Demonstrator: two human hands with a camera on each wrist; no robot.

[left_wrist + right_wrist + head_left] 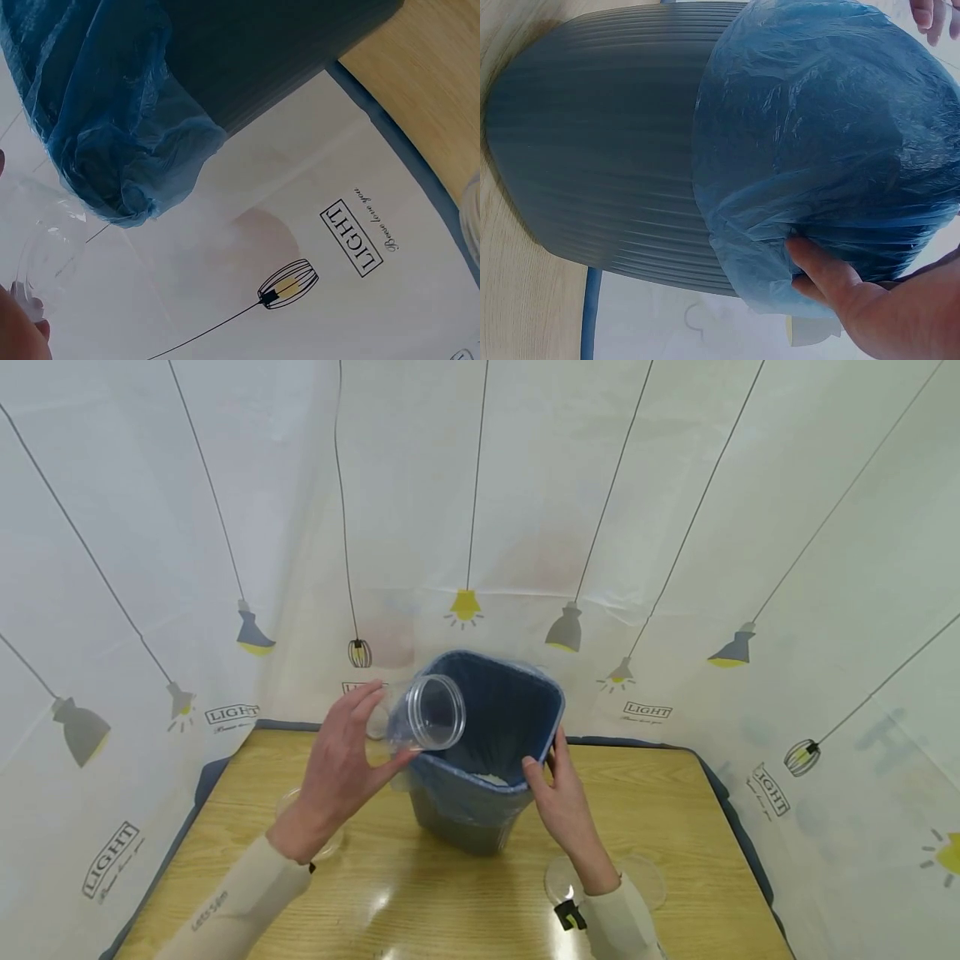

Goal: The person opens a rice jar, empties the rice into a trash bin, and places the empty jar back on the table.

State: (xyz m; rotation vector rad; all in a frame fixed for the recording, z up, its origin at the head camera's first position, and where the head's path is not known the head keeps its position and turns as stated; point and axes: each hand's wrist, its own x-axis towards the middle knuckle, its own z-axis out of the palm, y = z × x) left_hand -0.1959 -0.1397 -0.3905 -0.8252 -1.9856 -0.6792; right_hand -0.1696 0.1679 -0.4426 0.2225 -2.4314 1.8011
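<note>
A dark grey waste bin (456, 821) lined with a blue plastic bag (817, 142) stands on the table, its mouth facing up toward me. My left hand (341, 760) holds a clear plastic jar (437, 712) between thumb and fingers. The jar lies tilted over the bin's left rim, its round opening turned toward the bin. With its thumb near the bag's folded edge, my right hand (564, 802) grips the bin's right rim. Something whitish (491, 779) shows inside the bin, too little of it to tell what.
Two clear round discs, like lids, lie near my right wrist: one disc (561, 878) left of it, another disc (647, 881) right. Partly behind my left wrist is a clear round thing (332, 845). White sheeting (420, 510) printed with lamps walls in the wooden table (420, 910).
</note>
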